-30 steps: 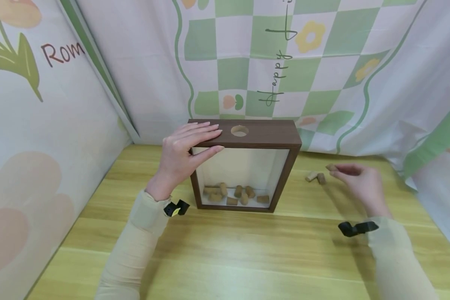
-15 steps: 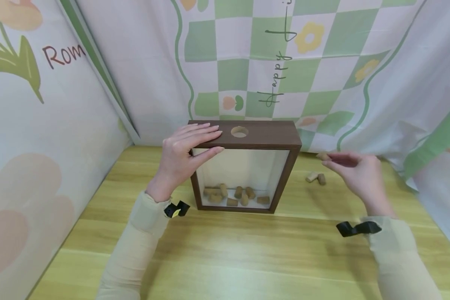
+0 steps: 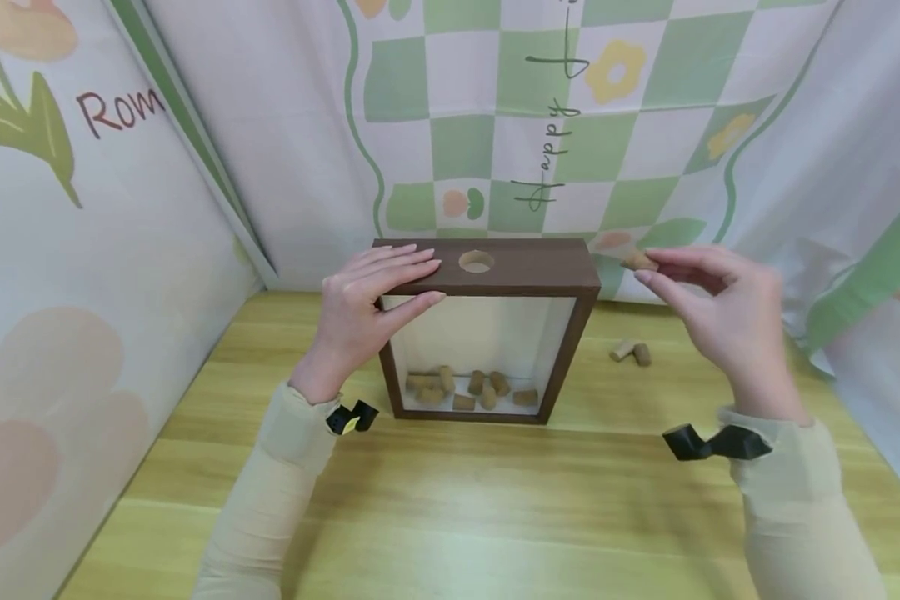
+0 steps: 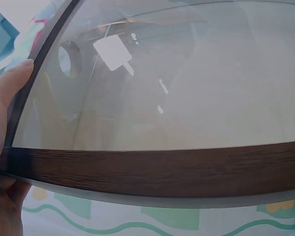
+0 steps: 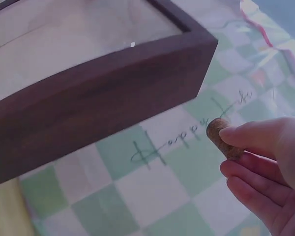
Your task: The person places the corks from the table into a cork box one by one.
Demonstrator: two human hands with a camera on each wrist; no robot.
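A dark wooden box frame (image 3: 525,271) with a glass front stands upright on the table, a round hole (image 3: 476,262) in its top edge. Several corks (image 3: 465,390) lie at its bottom behind the glass. My left hand (image 3: 367,304) grips the frame's top left corner, fingers flat on top and thumb on the front (image 4: 12,86). My right hand (image 3: 708,304) is raised to the right of the frame at the height of its top and pinches a cork (image 3: 637,261) (image 5: 222,137) between thumb and fingers, apart from the frame (image 5: 103,93).
Two loose corks (image 3: 632,352) lie on the wooden table (image 3: 450,500) right of the frame. Patterned fabric walls (image 3: 645,125) close in the back, left and right sides. The table's front half is bare wood.
My right hand has lifted the cork from near the table up and to the left, to the level of the frame's top. My left hand and the frame have stayed put.
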